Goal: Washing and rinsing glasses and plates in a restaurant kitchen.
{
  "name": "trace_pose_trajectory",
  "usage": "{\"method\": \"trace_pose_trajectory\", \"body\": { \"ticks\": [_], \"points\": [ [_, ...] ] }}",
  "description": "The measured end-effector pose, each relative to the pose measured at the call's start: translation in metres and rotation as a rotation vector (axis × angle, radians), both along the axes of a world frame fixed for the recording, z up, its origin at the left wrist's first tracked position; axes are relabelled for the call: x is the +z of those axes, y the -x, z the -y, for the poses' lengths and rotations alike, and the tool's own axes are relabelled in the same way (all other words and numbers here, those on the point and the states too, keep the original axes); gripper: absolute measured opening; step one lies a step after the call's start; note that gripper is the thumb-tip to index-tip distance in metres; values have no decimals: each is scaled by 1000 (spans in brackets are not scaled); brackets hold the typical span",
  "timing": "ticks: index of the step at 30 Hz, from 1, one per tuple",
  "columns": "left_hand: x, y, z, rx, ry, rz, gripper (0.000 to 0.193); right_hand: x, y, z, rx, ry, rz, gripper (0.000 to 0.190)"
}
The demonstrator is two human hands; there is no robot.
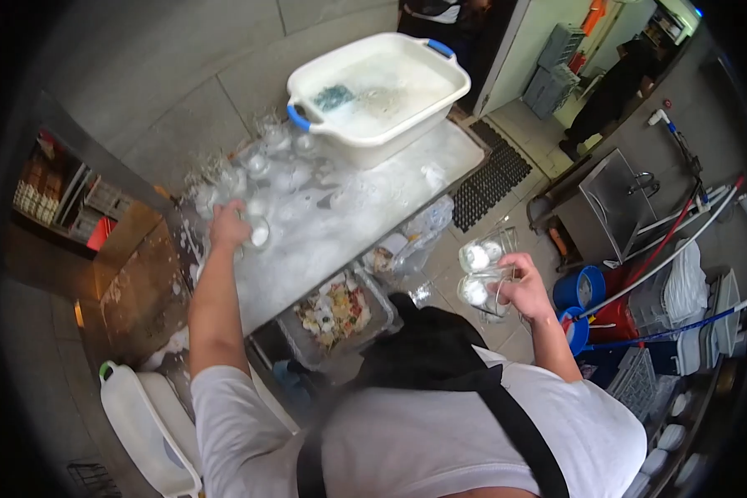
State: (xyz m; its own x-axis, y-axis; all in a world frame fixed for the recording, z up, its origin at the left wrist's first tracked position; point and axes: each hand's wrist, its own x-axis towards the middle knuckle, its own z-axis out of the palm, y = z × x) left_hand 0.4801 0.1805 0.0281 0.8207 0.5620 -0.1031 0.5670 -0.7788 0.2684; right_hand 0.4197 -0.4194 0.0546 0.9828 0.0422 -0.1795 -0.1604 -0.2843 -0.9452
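Note:
My right hand grips several clear glass mugs by their handles, with white foam inside, held out over the floor to the right of the counter. My left hand reaches to the far left of the foam-covered metal counter, its fingers on a clear glass. More foamy glasses are grouped along the wall behind it. At the back of the counter stands a white plastic tub with blue handles, holding soapy water and a blue-green scouring pad.
Below the counter edge are a bin of food scraps and a plastic bag. A second white tub sits lower left. At right are blue buckets, hoses and a metal sink. A person in dark clothes stands beyond the doorway.

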Motion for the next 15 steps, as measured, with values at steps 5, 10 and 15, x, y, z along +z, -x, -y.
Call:
{"method": "trace_pose_trajectory", "body": {
  "ticks": [5, 10, 15],
  "points": [
    [-2, 31, 23, 60, -23, 299, 47, -5, -22, 16, 145, 60, 15, 40],
    [61, 89, 101, 28, -70, 576, 48, 11, -61, 20, 442, 121, 123, 39],
    [69, 214, 210, 331, 57, 825, 50, -8, -115, 3, 950, 168, 361, 45]
  ]
}}
